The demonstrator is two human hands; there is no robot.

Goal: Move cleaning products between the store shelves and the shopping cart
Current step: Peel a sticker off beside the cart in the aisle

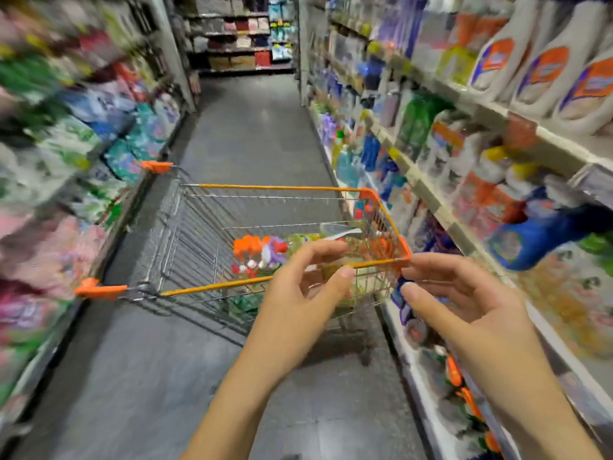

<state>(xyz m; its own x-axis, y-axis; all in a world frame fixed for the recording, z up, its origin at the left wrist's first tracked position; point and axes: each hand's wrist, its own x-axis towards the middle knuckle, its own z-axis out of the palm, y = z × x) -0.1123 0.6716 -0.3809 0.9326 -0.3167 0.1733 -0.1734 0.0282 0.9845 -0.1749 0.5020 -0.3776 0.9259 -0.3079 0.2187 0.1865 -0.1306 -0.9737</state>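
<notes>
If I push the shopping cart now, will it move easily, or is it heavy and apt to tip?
The shopping cart is probably stiff: its basket is metal wire. It should push lightly, since only a few bottles lie inside. They sit piled toward its right end, so it might pull slightly that way; tipping seems unlikely.

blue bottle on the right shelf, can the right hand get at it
Probably yes: the right hand is empty and open, and the blue bottle sticks out just above and right of it, with nothing between them.
</notes>
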